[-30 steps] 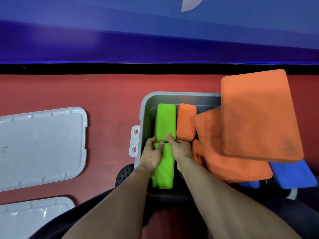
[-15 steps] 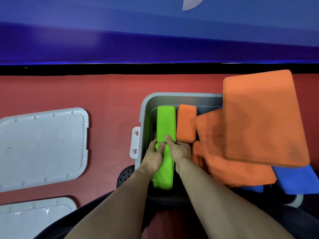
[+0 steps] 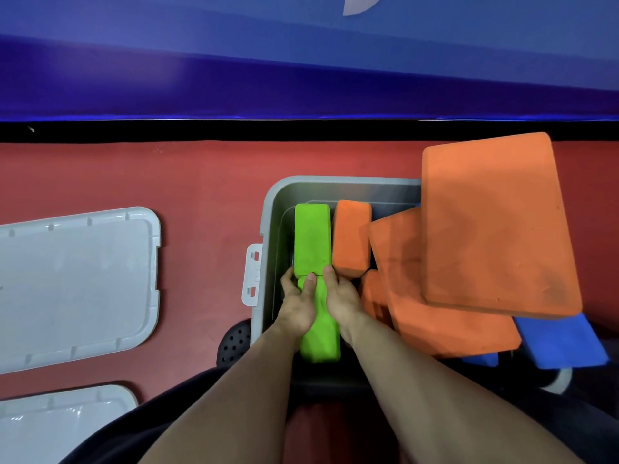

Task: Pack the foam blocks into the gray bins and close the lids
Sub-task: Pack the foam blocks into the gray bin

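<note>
An open gray bin [image 3: 270, 209] sits on the red floor in front of me. Inside it, along the left wall, a green foam block [image 3: 312, 237] stands on edge at the far end. A second green block [image 3: 321, 333] stands behind it, nearer me. My left hand [image 3: 296, 304] and my right hand [image 3: 340, 299] clasp this near block from both sides. A small orange block [image 3: 351, 239] stands on edge beside the far green one. Large orange blocks [image 3: 492, 226] lie tilted across the bin's right side and hide it.
Two white-gray lids lie on the floor at left, one [image 3: 73, 286] in the middle and one [image 3: 57, 423] at the bottom corner. Blue blocks [image 3: 562, 343] stick out under the orange pile. A white latch [image 3: 252, 274] hangs on the bin's left wall. A blue wall runs behind.
The near green block has sunk a little deeper into the bin between my hands. Both hands have kept their hold and shifted slightly.
</note>
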The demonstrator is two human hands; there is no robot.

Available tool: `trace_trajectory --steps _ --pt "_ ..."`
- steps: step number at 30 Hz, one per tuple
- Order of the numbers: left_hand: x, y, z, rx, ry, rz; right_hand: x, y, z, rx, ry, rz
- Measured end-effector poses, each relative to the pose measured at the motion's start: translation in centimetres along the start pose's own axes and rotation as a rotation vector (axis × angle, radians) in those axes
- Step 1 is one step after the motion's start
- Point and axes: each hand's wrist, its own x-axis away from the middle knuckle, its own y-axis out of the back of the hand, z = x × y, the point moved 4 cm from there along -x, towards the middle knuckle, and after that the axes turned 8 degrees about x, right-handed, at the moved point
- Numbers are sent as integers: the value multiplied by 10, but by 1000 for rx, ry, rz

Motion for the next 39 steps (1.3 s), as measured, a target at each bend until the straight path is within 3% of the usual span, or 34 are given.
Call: trace_trajectory --steps 8,12,18,23,29,34,39 --pt "-3 -2 -3 -71 25 18 5 10 16 103 -82 -4" --pt "9 -7 -13 -137 29 -55 19 25 25 243 15 -29" --pt "56 -10 -75 -141 -217 -205 57 51 62 363 227 -13" --pt "102 -30 -155 -219 -395 -86 123 95 132 306 543 -49" --pt "168 -51 -181 -345 -419 110 195 181 142 527 769 -255" --pt "197 -74 -166 -297 -425 203 205 245 102 615 647 -456" --pt "206 -130 -143 -345 -470 339 198 280 80 387 443 -408"
